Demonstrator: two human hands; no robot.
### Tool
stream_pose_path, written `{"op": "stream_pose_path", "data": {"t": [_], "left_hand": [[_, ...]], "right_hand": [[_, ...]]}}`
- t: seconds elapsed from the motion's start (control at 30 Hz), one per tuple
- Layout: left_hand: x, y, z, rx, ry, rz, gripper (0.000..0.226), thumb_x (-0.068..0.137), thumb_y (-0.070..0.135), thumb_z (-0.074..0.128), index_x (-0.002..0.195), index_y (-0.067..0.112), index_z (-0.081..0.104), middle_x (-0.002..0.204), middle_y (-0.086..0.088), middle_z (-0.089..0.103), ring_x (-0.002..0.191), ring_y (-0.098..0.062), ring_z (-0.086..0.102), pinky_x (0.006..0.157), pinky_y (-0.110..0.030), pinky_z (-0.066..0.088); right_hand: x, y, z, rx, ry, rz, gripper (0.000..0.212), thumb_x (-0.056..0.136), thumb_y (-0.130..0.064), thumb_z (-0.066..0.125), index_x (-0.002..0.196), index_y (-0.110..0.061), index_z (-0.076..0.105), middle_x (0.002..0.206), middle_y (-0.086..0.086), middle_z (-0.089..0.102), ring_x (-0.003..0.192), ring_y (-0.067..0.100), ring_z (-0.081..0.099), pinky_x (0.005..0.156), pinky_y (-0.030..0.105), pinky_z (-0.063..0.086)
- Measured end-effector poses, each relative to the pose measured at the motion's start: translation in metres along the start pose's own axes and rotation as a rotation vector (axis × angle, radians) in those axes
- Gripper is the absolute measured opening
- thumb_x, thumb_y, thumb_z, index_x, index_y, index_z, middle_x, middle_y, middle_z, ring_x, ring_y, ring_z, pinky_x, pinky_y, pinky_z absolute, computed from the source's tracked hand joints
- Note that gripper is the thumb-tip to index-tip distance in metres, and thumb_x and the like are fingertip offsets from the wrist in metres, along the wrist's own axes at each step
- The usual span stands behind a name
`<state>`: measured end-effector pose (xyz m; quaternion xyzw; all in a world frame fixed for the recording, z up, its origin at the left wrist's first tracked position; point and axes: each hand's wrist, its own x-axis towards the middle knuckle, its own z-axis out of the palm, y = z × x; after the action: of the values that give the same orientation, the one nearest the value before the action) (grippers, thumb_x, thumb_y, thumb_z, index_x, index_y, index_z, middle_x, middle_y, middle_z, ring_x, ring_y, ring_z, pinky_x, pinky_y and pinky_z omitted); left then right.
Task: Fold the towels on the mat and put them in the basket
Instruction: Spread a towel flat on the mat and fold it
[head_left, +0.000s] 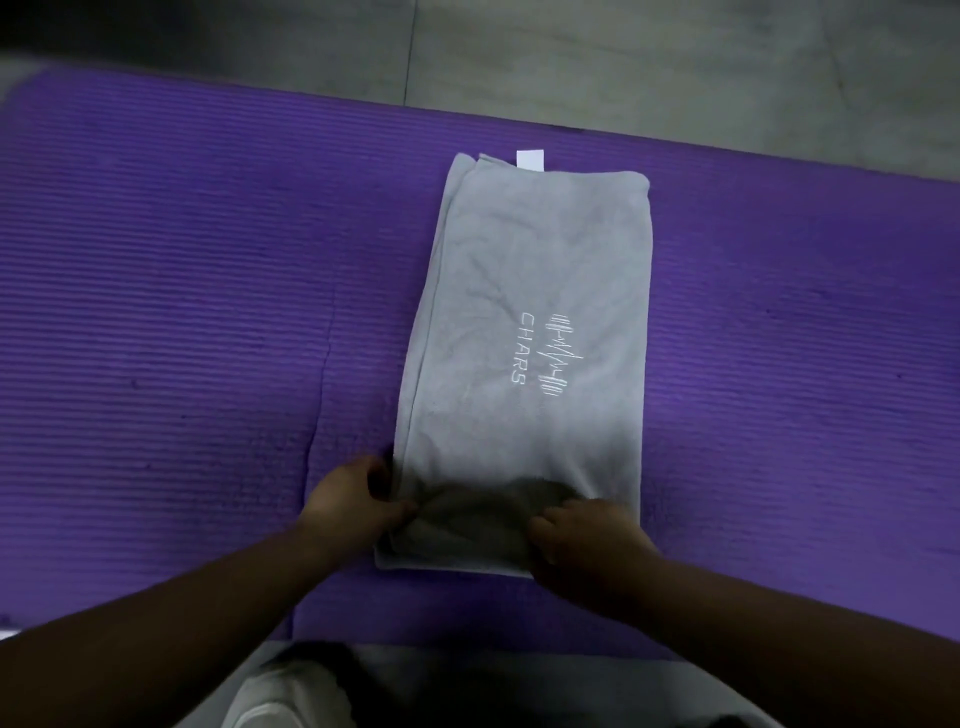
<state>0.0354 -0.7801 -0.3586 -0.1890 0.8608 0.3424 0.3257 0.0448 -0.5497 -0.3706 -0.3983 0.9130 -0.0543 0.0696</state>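
A light grey towel (535, 291) lies folded into a long strip on the purple mat (182, 312), running away from me. White stitching reads CHARS beside a logo, and a white tag sticks out at its far end. My left hand (350, 499) pinches the near left corner of the towel. My right hand (587, 540) grips the near right corner. The near edge is bunched and slightly lifted between both hands. No basket is in view.
The ribbed mat spreads wide to both sides of the towel. Grey tiled floor (623, 57) lies beyond the mat's far edge. My knees in light clothing (311, 691) show at the bottom of the view.
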Motion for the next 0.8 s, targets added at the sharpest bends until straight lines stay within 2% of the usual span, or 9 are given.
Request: {"op": "stream_pose_path", "data": {"t": [0.07,0.17,0.27,0.37,0.47,0.6,0.7,0.77,0.8], "left_hand": [[-0.005,-0.003,0.003,-0.193,0.007,-0.032,0.028,0.073,0.008,0.074,0.071,0.017,0.048,0.07,0.002,0.051,0.075,-0.019,0.05,0.046,-0.008,0.035],[-0.006,-0.005,0.001,-0.433,-0.123,-0.051,0.022,0.071,0.004,0.074,0.074,0.015,0.056,0.069,-0.001,0.06,0.071,-0.017,0.057,0.05,-0.009,0.044],[-0.004,-0.002,-0.011,-0.507,-0.27,-0.057,0.029,0.063,0.038,0.076,0.076,0.014,0.066,0.073,-0.002,0.069,0.072,-0.014,0.062,0.062,-0.019,0.049],[0.004,0.004,-0.023,-0.558,-0.247,-0.142,0.034,0.089,0.039,0.051,0.088,0.007,0.065,0.097,-0.012,0.067,0.085,-0.018,0.061,0.077,-0.024,0.047],[0.024,0.016,-0.033,-0.598,-0.163,-0.185,0.041,0.096,0.033,0.034,0.113,0.002,0.055,0.096,-0.012,0.061,0.076,-0.016,0.055,0.066,-0.023,0.044],[0.061,0.05,-0.051,-0.626,-0.004,-0.118,0.044,0.097,0.028,0.037,0.13,-0.001,0.042,0.088,-0.009,0.056,0.074,-0.018,0.054,0.056,-0.02,0.047],[0.086,0.082,-0.064,-0.543,0.084,-0.018,0.027,0.097,0.026,0.04,0.104,0.004,0.055,0.078,-0.006,0.051,0.064,-0.012,0.048,0.048,-0.013,0.045],[0.103,0.098,-0.065,-0.476,0.136,0.023,0.022,0.095,0.026,0.046,0.078,0.014,0.05,0.088,-0.009,0.053,0.07,-0.017,0.052,0.06,-0.021,0.048],[0.111,0.105,-0.064,-0.436,0.159,0.04,0.018,0.093,0.026,0.05,0.079,0.015,0.052,0.095,-0.011,0.055,0.08,-0.022,0.056,0.07,-0.029,0.052]], "right_hand": [[0.007,-0.012,-0.002,0.088,0.081,0.002,0.022,0.069,-0.047,0.055,0.06,-0.028,0.061,0.052,-0.013,0.058,0.04,-0.002,0.053,0.034,0.011,0.034],[0.031,-0.037,0.0,0.173,0.165,0.089,0.036,0.068,-0.054,0.036,0.08,-0.029,0.06,0.069,-0.014,0.063,0.055,-0.001,0.059,0.044,0.009,0.039],[0.058,-0.063,0.01,0.205,0.155,0.294,0.055,0.054,-0.071,0.049,0.082,-0.025,0.062,0.075,-0.01,0.066,0.06,0.007,0.063,0.048,0.014,0.046],[0.07,-0.076,0.018,0.14,0.111,0.371,0.064,0.034,-0.074,0.064,0.073,-0.023,0.066,0.073,-0.005,0.066,0.06,0.016,0.064,0.046,0.022,0.049],[0.076,-0.078,0.019,0.031,0.066,0.327,0.072,0.014,-0.068,0.07,0.07,-0.022,0.07,0.067,-0.005,0.064,0.05,0.015,0.059,0.041,0.022,0.043],[0.078,-0.068,0.013,0.022,0.171,0.23,0.053,0.025,-0.057,0.076,0.066,-0.023,0.071,0.062,-0.009,0.065,0.046,0.007,0.058,0.038,0.012,0.036],[0.07,-0.059,0.011,0.094,0.227,0.144,0.059,0.036,-0.048,0.071,0.089,-0.024,0.066,0.07,-0.01,0.069,0.055,0.006,0.064,0.036,0.013,0.037],[0.065,-0.058,0.009,0.134,0.292,0.097,0.05,0.052,-0.036,0.054,0.099,-0.019,0.049,0.074,-0.009,0.07,0.06,0.006,0.065,0.035,0.014,0.036],[0.063,-0.058,0.007,0.161,0.317,0.086,0.045,0.058,-0.031,0.046,0.101,-0.019,0.045,0.077,-0.009,0.07,0.06,0.005,0.065,0.035,0.016,0.036]]}}
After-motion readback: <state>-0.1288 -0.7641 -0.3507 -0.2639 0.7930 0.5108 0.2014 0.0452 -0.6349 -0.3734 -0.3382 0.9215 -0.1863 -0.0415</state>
